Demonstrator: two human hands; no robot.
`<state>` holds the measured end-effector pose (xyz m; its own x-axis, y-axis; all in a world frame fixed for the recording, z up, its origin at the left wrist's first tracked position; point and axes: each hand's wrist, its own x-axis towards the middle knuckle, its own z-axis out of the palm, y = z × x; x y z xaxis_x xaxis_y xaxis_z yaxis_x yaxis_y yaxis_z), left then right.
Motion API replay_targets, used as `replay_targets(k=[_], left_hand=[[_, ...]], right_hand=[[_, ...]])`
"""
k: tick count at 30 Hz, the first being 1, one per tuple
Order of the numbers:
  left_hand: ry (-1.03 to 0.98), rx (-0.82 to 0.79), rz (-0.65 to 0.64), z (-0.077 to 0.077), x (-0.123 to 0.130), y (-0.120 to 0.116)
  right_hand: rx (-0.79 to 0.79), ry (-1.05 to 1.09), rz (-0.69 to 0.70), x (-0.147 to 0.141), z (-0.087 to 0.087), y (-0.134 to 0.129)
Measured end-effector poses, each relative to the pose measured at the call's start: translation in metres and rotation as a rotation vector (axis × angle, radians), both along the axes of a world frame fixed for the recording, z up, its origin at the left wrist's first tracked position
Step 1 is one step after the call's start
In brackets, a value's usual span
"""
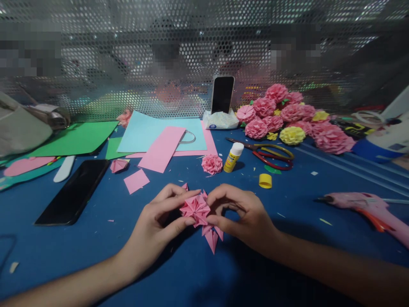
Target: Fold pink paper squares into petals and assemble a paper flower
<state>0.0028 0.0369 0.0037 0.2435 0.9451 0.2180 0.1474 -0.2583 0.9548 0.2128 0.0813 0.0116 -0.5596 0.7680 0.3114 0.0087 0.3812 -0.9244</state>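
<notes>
A folded pink paper flower (196, 209) with pointed petals is held between both hands near the front middle of the blue table. My left hand (162, 215) grips its left side, thumb in front and fingers along the top. On the right side, my right hand (238, 213) pinches the flower with thumb and index finger. Pointed pink petals (212, 239) stick out below, towards the table's front. Just beyond the hands lie a small pink paper flower (211, 164) and an upright, uncapped glue stick (233, 157); its yellow cap (265, 181) is to the right.
Scissors (271, 154), a pink glue gun (367, 209) and many paper flowers (271, 111) are right. Left lie a black phone (75, 192), pink paper (164, 149) and green sheets (76, 138). Another phone (223, 94) stands against the perforated metal screen (134, 64).
</notes>
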Motion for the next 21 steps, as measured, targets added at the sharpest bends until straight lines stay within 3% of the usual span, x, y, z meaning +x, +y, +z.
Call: replay_targets(k=[21], left_hand=[[-0.314, -0.157, 0.042, 0.0016, 0.0038, 0.0052]], right_hand=[[-0.128, -0.019, -0.008, -0.0015, -0.0008, 0.0020]])
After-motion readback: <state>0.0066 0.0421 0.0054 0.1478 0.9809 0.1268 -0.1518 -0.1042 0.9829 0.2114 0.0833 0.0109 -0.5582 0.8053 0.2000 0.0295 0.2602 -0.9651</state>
